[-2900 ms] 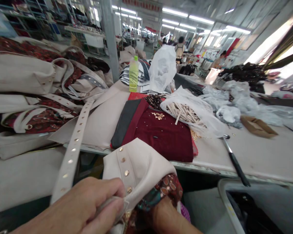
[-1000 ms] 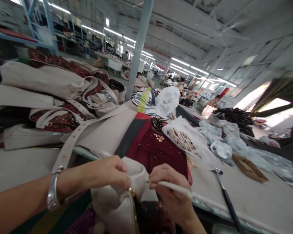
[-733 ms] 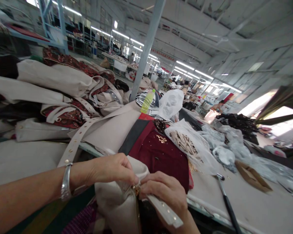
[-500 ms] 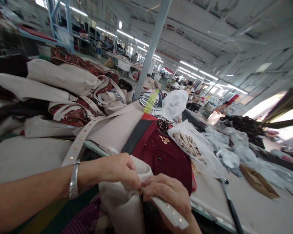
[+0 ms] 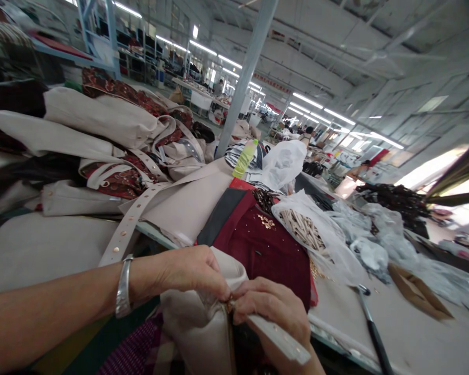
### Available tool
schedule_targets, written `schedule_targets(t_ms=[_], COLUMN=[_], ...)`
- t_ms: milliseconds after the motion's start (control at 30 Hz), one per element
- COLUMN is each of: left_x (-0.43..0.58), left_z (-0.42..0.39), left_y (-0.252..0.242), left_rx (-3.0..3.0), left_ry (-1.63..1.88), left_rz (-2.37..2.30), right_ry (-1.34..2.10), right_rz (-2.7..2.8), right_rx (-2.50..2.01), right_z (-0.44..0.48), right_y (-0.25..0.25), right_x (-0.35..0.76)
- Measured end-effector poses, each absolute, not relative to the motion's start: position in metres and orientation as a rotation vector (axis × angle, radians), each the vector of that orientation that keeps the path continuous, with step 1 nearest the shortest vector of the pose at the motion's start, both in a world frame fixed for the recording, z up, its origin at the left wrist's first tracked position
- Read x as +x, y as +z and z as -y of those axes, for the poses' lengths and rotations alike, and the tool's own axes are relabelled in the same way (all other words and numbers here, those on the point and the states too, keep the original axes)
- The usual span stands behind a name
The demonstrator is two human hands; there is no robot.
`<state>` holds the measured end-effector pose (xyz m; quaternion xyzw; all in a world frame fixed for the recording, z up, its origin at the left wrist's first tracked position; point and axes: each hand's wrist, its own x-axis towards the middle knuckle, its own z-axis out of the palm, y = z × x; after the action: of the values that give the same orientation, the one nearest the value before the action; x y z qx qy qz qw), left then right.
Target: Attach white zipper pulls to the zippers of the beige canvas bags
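Clasp betw. hands, mostly hidden, prob. on cream bag.

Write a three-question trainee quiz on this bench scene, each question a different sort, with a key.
1. True or false: the left hand and right hand meet at the top edge of the beige bag.
2. What does the right hand hold? A. a studded strap B. the green bottle C. the black-handled tool
3. Fill in: the small gold studs lie on the ____ cloth.

Key: 1 true; 2 A; 3 maroon.
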<state>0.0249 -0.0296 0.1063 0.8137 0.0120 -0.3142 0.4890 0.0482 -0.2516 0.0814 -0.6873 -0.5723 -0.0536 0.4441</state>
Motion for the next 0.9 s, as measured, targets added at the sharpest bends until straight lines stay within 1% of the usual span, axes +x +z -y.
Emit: schedule_targets(t_ms=[200, 300, 433, 600, 667, 800, 833, 900], left_x=[0.022, 0.023, 0.024, 0.037, 0.050, 0.077, 0.080, 0.080], left_z=[0.029, 0.025, 0.007, -0.016, -0.019, -0.016, -0.015, -0.012], left_y=[0.106, 0.103, 0.099, 0.110, 0.118, 0.130, 0.132, 0.136], left_rx=[1.923, 1.904, 1.830, 1.909, 2.006, 2.136, 2.163, 2.242], left_ry=[-0.734, -0.707, -0.620, -0.600, -0.569, -0.541, -0.550, -0.553], left_rz=[-0.060, -0.044, -0.014, -0.038, -0.020, 0.003, 0.007, 0.036], right_ry=[-0.108, -0.184, -0.282, -0.420, -0.315, 0.268, 0.319, 0.232], right_rz=[1.437, 1.365, 1.122, 1.058, 0.955, 0.581, 0.553, 0.599], right_rx=[-1.706, -1.721, -1.701, -1.766, -1.798, -1.708, -1.686, -1.705], right_z=[0.254, 0.256, 0.265, 0.272, 0.272, 0.269, 0.269, 0.269], right_y=[0.083, 0.080, 0.069, 0.065, 0.064, 0.047, 0.038, 0.022], right_x=[0.044, 0.041, 0.034, 0.033, 0.036, 0.037, 0.037, 0.038])
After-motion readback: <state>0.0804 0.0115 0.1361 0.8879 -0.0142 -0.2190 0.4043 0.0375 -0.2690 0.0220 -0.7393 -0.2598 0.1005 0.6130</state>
